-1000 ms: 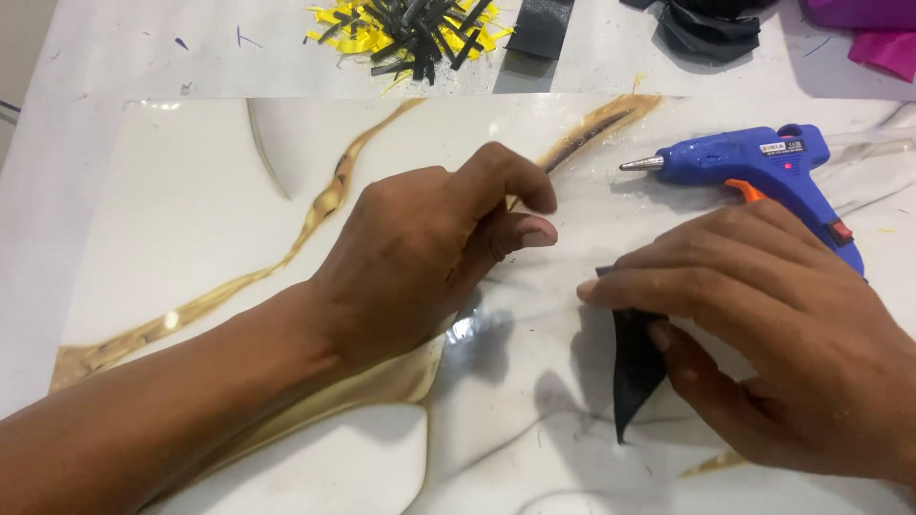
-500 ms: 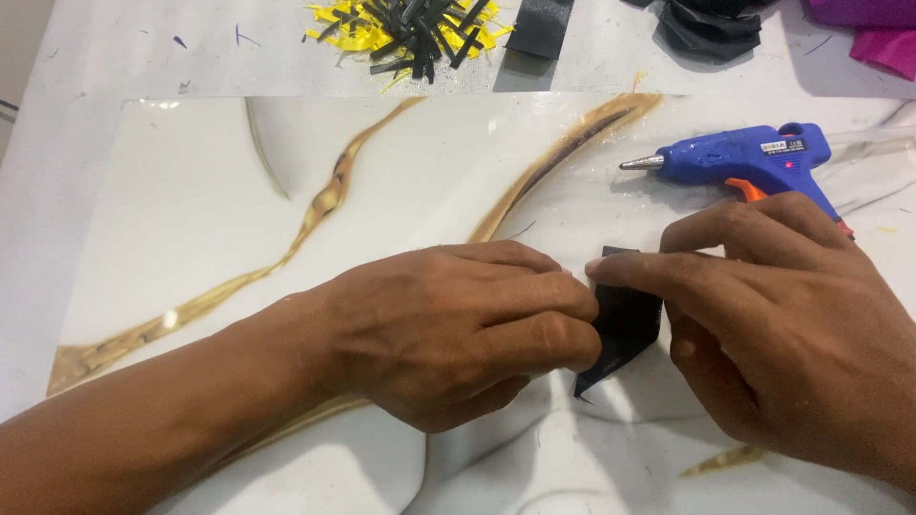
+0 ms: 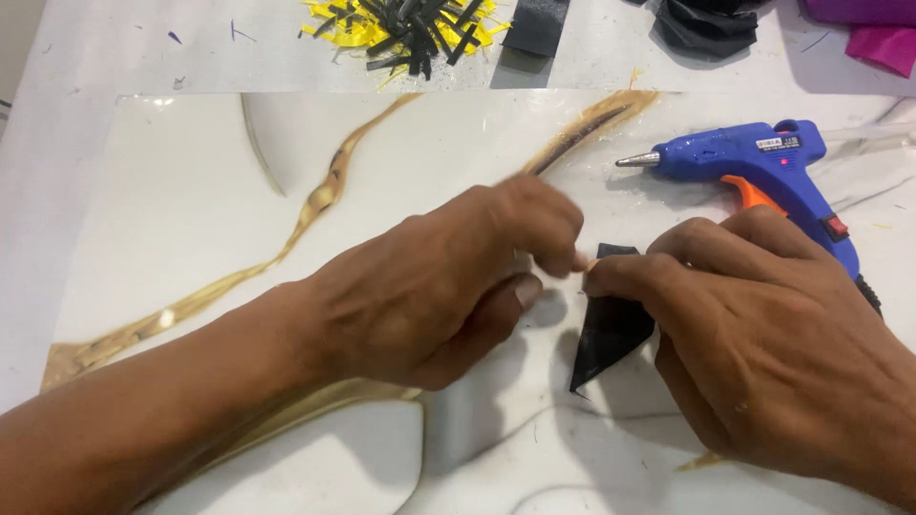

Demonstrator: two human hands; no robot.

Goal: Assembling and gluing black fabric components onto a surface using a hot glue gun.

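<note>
Head view: since a half-second ago my left hand (image 3: 429,286) has slid off the black fabric piece (image 3: 611,329), fingertips now pinched together at its upper corner, meeting my right hand (image 3: 763,353), which clamps it near the marbled mat's (image 3: 191,191) right edge, below the blue glue gun (image 3: 754,162); I judge shaping continues.

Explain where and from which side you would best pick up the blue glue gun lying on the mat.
Probably by the handle, from the near right. The blue glue gun lies on its side, metal nozzle pointing left, so that end is best avoided. The right hand partly covers the handle.
</note>
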